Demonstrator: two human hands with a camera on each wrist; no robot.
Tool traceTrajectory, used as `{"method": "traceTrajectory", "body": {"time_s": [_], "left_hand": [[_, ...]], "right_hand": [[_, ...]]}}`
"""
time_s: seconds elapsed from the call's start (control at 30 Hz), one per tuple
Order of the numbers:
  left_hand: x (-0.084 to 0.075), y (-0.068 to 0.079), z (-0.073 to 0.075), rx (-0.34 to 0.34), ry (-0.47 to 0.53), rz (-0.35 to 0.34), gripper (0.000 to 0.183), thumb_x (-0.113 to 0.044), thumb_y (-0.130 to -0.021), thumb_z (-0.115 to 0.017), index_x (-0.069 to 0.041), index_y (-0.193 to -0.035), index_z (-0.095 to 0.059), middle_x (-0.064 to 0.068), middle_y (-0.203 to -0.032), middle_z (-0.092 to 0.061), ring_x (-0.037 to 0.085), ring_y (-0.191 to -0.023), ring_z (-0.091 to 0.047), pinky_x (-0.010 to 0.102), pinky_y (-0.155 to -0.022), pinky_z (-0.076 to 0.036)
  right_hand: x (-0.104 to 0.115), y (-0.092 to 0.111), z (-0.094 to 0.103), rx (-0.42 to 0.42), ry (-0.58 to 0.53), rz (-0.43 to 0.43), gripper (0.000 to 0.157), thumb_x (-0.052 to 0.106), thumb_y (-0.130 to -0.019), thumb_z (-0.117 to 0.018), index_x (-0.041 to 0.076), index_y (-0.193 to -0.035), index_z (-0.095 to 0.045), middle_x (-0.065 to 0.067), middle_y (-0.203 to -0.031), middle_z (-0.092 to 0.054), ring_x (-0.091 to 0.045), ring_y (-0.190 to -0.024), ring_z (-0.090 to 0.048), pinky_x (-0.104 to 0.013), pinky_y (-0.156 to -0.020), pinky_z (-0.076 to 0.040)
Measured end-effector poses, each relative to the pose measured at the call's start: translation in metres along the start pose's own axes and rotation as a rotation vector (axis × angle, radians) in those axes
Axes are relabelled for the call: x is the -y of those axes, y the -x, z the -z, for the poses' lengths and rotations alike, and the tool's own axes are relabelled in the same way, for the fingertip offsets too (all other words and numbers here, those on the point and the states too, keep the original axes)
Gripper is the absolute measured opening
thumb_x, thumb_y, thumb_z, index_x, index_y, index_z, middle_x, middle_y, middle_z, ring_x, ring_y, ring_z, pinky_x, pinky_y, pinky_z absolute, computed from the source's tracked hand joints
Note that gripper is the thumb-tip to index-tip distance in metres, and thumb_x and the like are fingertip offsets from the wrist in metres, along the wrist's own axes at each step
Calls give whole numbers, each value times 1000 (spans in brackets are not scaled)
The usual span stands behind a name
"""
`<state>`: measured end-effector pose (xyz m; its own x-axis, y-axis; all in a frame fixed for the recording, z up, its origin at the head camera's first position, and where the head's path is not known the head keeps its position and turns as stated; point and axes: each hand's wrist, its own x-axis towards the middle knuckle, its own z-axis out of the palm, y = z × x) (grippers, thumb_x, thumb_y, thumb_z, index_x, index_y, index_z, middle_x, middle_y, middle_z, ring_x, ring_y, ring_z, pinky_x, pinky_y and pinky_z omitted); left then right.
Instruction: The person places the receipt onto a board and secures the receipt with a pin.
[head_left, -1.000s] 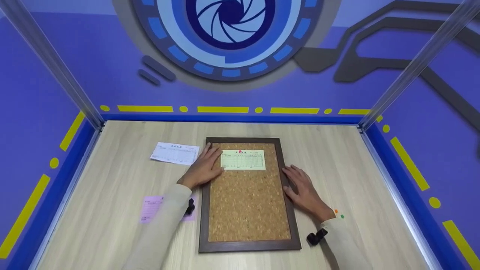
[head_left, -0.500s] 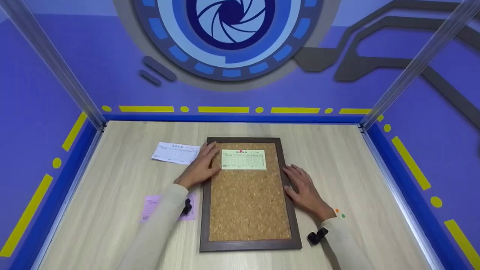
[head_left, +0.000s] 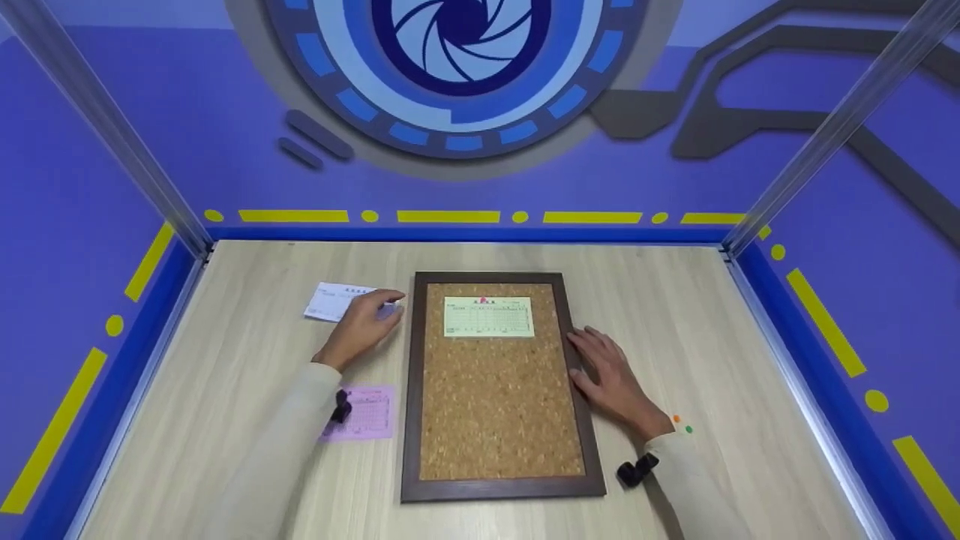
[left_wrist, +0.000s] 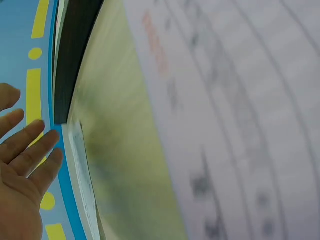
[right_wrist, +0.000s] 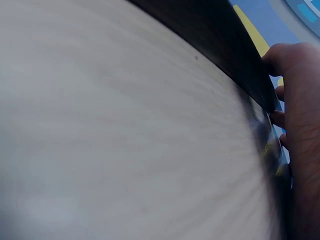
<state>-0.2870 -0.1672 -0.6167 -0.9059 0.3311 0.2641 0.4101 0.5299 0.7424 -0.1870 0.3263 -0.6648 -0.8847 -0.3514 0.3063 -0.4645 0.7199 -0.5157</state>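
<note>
A cork board in a dark brown frame lies on the table. Near its top a pale green slip is fixed by a red pushpin. My left hand is left of the board, over the right part of a white slip, and covers some of it. In the left wrist view the fingers are spread and hold nothing. Against the board's right edge rests my right hand, its fingertips touching the frame. The right wrist view shows those fingers only partly.
A pink slip lies left of the board, partly behind the left sleeve and wrist camera. Small orange and green pieces lie right of the right wrist. Blue walls close the table at the back and sides.
My left hand has left the board's left edge and moved left over the white slip. More of the pink slip's right part shows. The right hand stays at the frame.
</note>
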Motion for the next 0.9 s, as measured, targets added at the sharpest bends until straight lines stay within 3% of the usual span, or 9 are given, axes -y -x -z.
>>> {"method": "traceTrajectory", "body": {"time_s": [0.2, 0.37, 0.5, 0.7, 0.9], "left_hand": [[12, 2, 17, -74, -21, 21, 29, 0, -101, -71, 9, -128, -74, 23, -113, -78, 37, -107, -75, 56, -99, -59], [17, 3, 30, -75, -65, 43, 33, 2, -101, -70, 10, -132, -71, 24, -110, -75, 36, -102, -73, 53, -92, -61], [22, 7, 41, -51, -105, 108, 37, -1, -103, -69, 7, -139, -69, 24, -121, -72, 37, -108, -69, 53, -97, -56], [27, 15, 58, 4, -158, 238, 41, -11, -107, -65, 1, -146, -66, 21, -143, -66, 39, -134, -59, 59, -119, -43], [38, 19, 70, 29, -167, 283, 44, -11, -108, -66, 3, -149, -61, 24, -160, -50, 42, -152, -39, 62, -129, -29]], "right_hand": [[-1, -1, -2, -26, 1, 39, 63, 26, -103, -72, 3, -159, -56, -23, -162, -55, -49, -154, -42, -73, -122, -29], [0, -2, -3, -58, -8, 62, 62, 22, -102, -74, 1, -157, -57, -26, -160, -56, -52, -152, -44, -77, -119, -29], [0, -3, -4, -58, -1, 63, 62, 22, -102, -74, 1, -157, -58, -25, -160, -56, -52, -152, -44, -77, -119, -30], [0, -3, -3, -53, 1, 66, 62, 23, -101, -74, 1, -157, -58, -25, -160, -56, -52, -152, -44, -77, -119, -29], [0, -2, -2, -52, 0, 62, 62, 22, -101, -74, 1, -157, -58, -25, -160, -56, -52, -152, -44, -77, -119, -29]]}}
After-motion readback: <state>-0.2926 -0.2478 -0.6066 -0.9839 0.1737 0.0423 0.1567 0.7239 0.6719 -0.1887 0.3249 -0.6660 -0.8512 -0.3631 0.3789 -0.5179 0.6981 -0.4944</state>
